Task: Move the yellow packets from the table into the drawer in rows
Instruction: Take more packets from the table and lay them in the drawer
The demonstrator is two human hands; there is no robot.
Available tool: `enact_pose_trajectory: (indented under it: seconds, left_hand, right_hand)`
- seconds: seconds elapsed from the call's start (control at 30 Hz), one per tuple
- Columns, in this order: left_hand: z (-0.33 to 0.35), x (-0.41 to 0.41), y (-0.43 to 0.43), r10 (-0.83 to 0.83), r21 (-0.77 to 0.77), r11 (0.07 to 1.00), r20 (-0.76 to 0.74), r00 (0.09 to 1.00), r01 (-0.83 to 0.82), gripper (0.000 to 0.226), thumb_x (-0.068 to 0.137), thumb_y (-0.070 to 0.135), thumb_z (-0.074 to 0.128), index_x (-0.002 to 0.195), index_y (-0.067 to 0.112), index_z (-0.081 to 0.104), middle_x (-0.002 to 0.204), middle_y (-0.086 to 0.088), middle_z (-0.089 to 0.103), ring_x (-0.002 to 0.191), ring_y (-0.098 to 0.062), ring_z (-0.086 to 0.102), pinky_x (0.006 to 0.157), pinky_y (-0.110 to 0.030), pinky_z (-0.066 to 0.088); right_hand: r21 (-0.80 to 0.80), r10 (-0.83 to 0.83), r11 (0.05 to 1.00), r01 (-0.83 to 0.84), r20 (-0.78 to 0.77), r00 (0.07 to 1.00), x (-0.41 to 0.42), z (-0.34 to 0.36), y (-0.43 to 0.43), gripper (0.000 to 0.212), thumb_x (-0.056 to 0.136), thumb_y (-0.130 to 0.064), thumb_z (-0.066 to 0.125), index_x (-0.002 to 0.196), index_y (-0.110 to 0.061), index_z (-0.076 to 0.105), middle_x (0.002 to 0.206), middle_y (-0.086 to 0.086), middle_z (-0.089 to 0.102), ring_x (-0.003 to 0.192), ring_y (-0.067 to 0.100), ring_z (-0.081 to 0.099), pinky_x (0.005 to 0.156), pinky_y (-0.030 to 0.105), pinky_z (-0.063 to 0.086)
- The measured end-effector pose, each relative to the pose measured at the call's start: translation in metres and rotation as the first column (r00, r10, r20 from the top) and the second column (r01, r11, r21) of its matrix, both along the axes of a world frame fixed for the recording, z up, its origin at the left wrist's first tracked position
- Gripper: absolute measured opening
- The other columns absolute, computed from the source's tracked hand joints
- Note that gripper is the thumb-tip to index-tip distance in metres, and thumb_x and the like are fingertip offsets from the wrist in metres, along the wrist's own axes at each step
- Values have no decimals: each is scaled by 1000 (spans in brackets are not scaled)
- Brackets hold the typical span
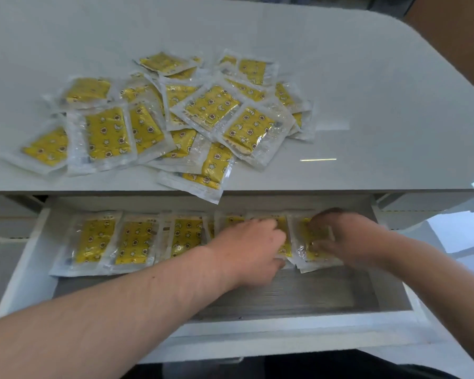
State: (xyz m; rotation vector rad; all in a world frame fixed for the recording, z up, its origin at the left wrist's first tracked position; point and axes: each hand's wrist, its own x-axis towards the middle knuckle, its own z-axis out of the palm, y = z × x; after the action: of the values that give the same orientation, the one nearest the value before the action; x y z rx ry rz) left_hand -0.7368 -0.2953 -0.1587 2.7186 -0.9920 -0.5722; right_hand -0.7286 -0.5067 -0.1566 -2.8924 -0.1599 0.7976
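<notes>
Desk point(367, 91) carried loose, overlapping pile point(175, 116) of roughly twenty packets; one packet point(203, 176) overhung front edge above drawer point(25, 258). Drawer open: one row point(137, 242) along back wall, about six packets visible. Front half of drawer floor bare. Left hand point(252, 247) lay flat on fifth packet, fingers extended. Right hand point(340, 236) curled, fingers gripping end packet point(312, 250).
</notes>
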Motion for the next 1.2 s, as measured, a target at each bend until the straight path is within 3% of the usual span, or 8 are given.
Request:
enact_pose_trajectory:
  seconds: [0.27, 0.43, 0.53, 0.6, 0.77, 0.87, 0.97, 1.2]
  left_hand:
    - [105, -12, 66, 369, -296, 882, -50, 928, -366, 24, 92, 43, 52, 108, 29, 64, 106, 13, 57, 94, -8, 55, 81, -31, 48]
    - [129, 11, 128, 785, -592, 429, -130, 606, -682, 19, 87, 26, 61, 73, 14, 68, 65, -2, 63, 57, -9, 56, 55, -25, 44]
    - [126, 27, 179, 927, -668, 119, -191, 324, -735, 24, 78, 26, 64, 70, 3, 65, 75, -24, 66, 64, -31, 60, 73, -43, 56]
    - [124, 38, 202, 955, -684, 20, -203, 216, -730, 31, 73, 27, 64, 73, -3, 63, 79, -30, 64, 60, -27, 55, 76, -49, 55]
    - [104, 64, 219, 964, -579, 34, -196, 179, -815, 42, 77, 33, 70, 77, -9, 64, 69, -24, 59, 60, -26, 51, 58, -30, 40]
    - [84, 75, 220, 959, -462, 16, -245, 145, -887, 50, 75, 45, 72, 75, -4, 64, 70, -15, 62, 59, -27, 55, 55, -29, 39]
    - [72, 77, 219, 964, -408, 54, -216, 153, -911, 48, 73, 51, 73, 67, 6, 58, 63, -8, 58, 55, -23, 52, 48, -27, 31]
    - [64, 68, 211, 969, -375, 220, -19, 245, -901, 39, 75, 48, 74, 69, 18, 48, 68, 3, 52, 61, -17, 49, 48, -26, 27]
  right_hand:
    - [323, 88, 944, -72, -37, 995, -1, 113, 80, 19, 87, -43, 60, 100, -32, 69, 95, -19, 67, 89, -5, 62, 82, 21, 50]
    - [597, -49, 801, 53, -23, 999, 22, 134, 122, 15, 88, -39, 63, 95, -29, 71, 89, -10, 72, 85, 5, 68, 82, 29, 58]
    - [655, -146, 748, 110, 1, 989, 41, 131, 157, 13, 89, -32, 64, 91, -21, 71, 92, 4, 72, 86, 18, 70, 82, 38, 59]
    - [672, -193, 728, 137, 10, 981, 52, 127, 183, 12, 89, -27, 64, 89, -17, 70, 93, 12, 72, 81, 20, 68, 80, 39, 60]
    - [632, -221, 770, 95, 124, 967, 84, 115, 236, 16, 86, -19, 62, 95, -8, 69, 82, 12, 70, 73, 22, 65, 77, 42, 59]
    - [561, -289, 815, 145, 178, 941, 106, 102, 254, 29, 79, -9, 60, 104, 4, 67, 99, 25, 70, 65, 20, 53, 69, 40, 59]
    - [491, -308, 851, 184, 185, 933, 117, 96, 261, 11, 74, -3, 53, 78, 5, 59, 86, 31, 66, 61, 19, 47, 55, 27, 40]
    - [337, -223, 935, 111, 313, 923, 123, 87, 275, 27, 79, -10, 57, 58, -12, 39, 56, 1, 45, 48, 14, 42, 42, 22, 29]
